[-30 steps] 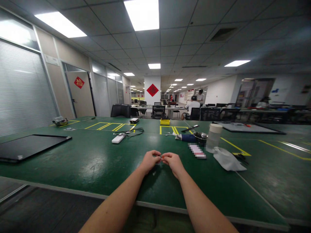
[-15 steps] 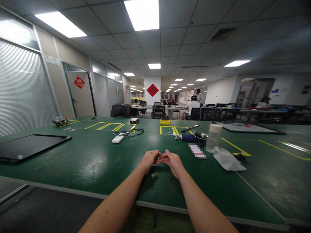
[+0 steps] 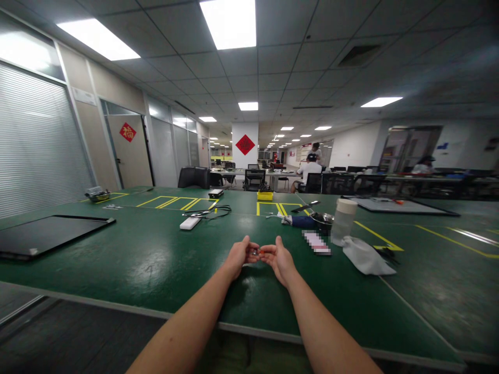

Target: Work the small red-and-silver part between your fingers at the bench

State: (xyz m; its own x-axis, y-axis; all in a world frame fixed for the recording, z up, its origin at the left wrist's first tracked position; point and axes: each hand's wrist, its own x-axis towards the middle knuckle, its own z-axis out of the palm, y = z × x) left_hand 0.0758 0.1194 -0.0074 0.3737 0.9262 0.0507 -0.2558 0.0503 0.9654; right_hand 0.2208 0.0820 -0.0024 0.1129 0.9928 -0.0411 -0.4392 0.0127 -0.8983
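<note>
Just above the green table (image 3: pixel 163 270), my two hands meet fingertip to fingertip in front of me. Cupped fingers of my left hand (image 3: pixel 238 257) hold a small shiny metallic piece (image 3: pixel 255 252), its thumb raised. A small orange piece (image 3: pixel 261 251) lies at the fingertips of my right hand (image 3: pixel 281 262), whose thumb also points up. The two pieces are very close together; I cannot tell whether they are joined. Both are too small to name, and fingers partly hide them.
To the right stand a cloudy cylindrical bottle (image 3: pixel 343 221), a white cloth bag (image 3: pixel 366 255), a blurred-out phone-shaped item (image 3: pixel 316 242) and a metal bowl (image 3: pixel 323 220). A white power strip (image 3: pixel 190 222) and a black tray-like panel (image 3: pixel 50 235) lie left. People sit farther back.
Both thumbs have lifted away from the fingers, and the hands have opened slightly around the small pieces. The table items have stayed in place.
</note>
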